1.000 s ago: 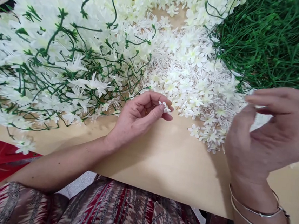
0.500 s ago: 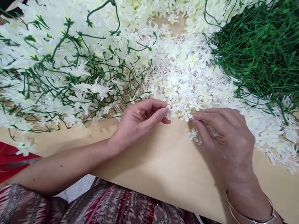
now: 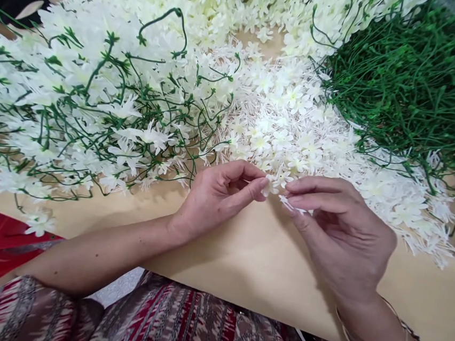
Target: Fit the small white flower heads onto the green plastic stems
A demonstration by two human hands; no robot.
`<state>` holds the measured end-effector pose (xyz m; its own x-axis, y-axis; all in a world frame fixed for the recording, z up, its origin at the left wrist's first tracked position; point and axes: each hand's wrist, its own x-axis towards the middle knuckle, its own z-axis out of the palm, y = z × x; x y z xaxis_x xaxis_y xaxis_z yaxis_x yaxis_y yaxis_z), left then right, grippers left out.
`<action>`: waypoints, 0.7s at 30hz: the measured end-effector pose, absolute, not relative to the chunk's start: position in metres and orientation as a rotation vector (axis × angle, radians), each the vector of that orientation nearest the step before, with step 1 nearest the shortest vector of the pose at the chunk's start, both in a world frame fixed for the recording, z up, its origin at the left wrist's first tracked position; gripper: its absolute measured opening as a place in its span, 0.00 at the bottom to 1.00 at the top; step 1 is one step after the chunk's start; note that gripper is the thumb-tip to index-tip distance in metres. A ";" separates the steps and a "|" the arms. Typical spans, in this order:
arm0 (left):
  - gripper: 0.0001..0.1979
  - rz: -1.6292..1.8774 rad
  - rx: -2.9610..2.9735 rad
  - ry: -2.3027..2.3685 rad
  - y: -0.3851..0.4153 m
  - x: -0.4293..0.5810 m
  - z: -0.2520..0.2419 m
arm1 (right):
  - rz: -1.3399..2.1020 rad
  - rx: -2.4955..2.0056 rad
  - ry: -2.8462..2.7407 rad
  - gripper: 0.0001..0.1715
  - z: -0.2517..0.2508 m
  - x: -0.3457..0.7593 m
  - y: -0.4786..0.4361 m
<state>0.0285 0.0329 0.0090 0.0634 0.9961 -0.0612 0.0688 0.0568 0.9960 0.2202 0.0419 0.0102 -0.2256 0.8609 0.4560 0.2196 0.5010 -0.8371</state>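
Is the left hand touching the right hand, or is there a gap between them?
Apart. The head view shows a narrow gap between the left hand and the right hand; small white flowers sit between their fingertips.

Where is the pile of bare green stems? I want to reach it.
In the head view, the green stems lie at the table's far right, beyond the right hand, bordering the loose white flowers.
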 end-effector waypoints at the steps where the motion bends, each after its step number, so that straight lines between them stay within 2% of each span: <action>1: 0.09 1.073 1.224 1.213 0.033 0.029 0.010 | 0.746 -0.922 -1.767 0.14 0.010 0.220 0.042; 7: 0.14 1.030 1.117 1.132 0.034 0.030 0.012 | 0.483 -1.018 -1.890 0.16 0.002 0.219 0.044; 13: 0.12 1.027 1.190 1.190 0.034 0.029 0.007 | 0.262 -1.042 -1.964 0.19 0.000 0.217 0.042; 17: 0.11 1.019 1.257 1.238 0.033 0.029 0.006 | 0.293 -1.055 -1.922 0.13 -0.001 0.212 0.040; 21: 0.10 1.038 1.298 1.235 0.034 0.029 0.005 | 0.539 -1.144 -1.808 0.04 -0.004 0.208 0.038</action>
